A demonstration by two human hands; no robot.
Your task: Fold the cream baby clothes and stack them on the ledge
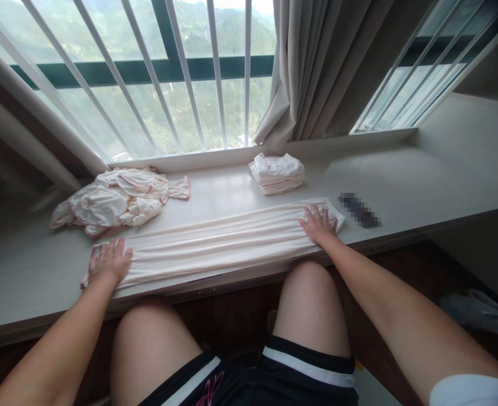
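Nearest, bottom of frame: the seated person's bare knees [147,327] and dark shorts [249,375] with white bands. A pale plastic bag [479,310] lies at the lower right, dim.

Hands: left hand [110,262], left of centre, palm down, fingers extended on the cloth's left end. Right hand [319,224], right of centre, palm down, fingers spread on the gathered right end. Neither appears to pinch anything.

Cloth [215,239]: a long white strip along the front edge, mid-frame, lengthwise creases running between the hands.

Judgement, technique: press both ends evenly and ease them apart just enough to relax the creases; over-pulling could skew the ribbed fabric. Sweeping from the middle outward should flatten it better than patting. The near side lies close to the edge, so slippage is a risk.

Surface: pale, smooth desk [435,175] with a slotted drawer front [207,292] below. Just beyond the strip: loose pink-trimmed pile [114,200] at left, folded white stack [276,175] at centre, pixelated dark object [360,211] at right, identity not readable.

Room: grey curtains [316,67], upper centre; barred window [234,107], upper left, daylight and green slopes outside; second window [395,84], upper right.
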